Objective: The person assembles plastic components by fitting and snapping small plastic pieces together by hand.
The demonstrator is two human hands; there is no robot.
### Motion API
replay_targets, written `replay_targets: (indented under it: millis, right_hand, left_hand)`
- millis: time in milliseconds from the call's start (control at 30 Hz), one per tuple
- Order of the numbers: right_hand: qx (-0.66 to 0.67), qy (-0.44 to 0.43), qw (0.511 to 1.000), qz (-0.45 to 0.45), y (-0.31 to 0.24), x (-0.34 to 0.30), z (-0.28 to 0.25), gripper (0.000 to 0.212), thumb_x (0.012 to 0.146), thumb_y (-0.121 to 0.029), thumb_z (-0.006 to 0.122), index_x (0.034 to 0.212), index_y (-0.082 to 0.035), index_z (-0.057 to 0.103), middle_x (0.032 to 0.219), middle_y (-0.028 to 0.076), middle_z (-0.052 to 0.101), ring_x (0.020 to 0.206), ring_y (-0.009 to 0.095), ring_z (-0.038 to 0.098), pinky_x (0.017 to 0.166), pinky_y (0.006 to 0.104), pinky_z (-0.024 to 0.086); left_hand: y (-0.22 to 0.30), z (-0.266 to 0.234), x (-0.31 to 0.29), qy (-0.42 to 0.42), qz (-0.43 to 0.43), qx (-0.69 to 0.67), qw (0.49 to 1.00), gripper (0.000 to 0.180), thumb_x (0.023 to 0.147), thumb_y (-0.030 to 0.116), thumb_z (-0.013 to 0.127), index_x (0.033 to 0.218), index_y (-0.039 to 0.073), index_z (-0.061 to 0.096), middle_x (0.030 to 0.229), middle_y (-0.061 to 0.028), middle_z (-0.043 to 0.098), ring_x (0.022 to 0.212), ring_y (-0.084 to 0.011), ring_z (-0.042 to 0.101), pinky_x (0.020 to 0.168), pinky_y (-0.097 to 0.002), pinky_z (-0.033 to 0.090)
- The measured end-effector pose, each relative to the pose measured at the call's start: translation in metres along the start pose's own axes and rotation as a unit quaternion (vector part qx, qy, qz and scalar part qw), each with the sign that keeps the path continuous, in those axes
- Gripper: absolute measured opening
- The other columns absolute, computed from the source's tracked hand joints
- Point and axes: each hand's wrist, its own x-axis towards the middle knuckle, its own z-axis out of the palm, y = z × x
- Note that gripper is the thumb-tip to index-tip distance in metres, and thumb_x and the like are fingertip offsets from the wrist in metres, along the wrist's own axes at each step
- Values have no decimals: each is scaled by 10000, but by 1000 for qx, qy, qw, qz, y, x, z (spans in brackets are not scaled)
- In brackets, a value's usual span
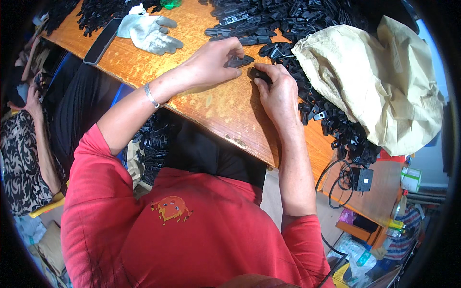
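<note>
We see both hands working close together at the middle of the orange wooden surface (225, 108). Our left hand (211, 65) pinches a small black plastic clip (240, 61) between thumb and fingertips, with the clip resting on the wood just at the edge of the big heap. Our right hand (278, 91) has its fingers curled shut around a second black piece (259, 74), which shows only partly under the thumb, so we cannot tell its exact shape. The two pieces lie just beside each other, nearly touching.

A large pile of black clips (288, 19) spreads across the far side of the surface and runs down along the right edge, beside a crumpled pale sack (379, 77). A grey work glove (149, 32) lies to the left near a dark flat case (101, 41). More black pieces sit in a bag (151, 149) under the surface, by our lap.

As we judge it, the main risk is a slip: the pieces are small and smooth-looking, and a pinch that is off-centre could let one snap out and fall past the near edge onto the floor. The heap crowds our right wrist too, so a sweeping elbow could push loose clips over the right-hand edge, toward the cable (336, 177) below.
</note>
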Motion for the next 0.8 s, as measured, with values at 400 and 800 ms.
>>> replay_targets:
  millis: [400,800]
  right_hand:
    - [-95,-1,993,73,-1,-1,-7,261,900,-183,822,1115,-35,816,1122,211,723,989,408,751,893,487,591]
    - [-105,2,992,75,6,0,-9,252,888,-178,827,1072,-11,783,1064,224,735,969,424,750,876,493,589]
  left_hand:
    - [18,-5,-27,-70,125,116,983,379,889,47,788,1238,38,640,1135,-164,626,1136,-399,638,950,-481,529]
    - [26,-4,-22,-44,166,182,968,224,893,68,773,1101,43,692,1052,-134,633,1089,-368,638,909,-469,533]
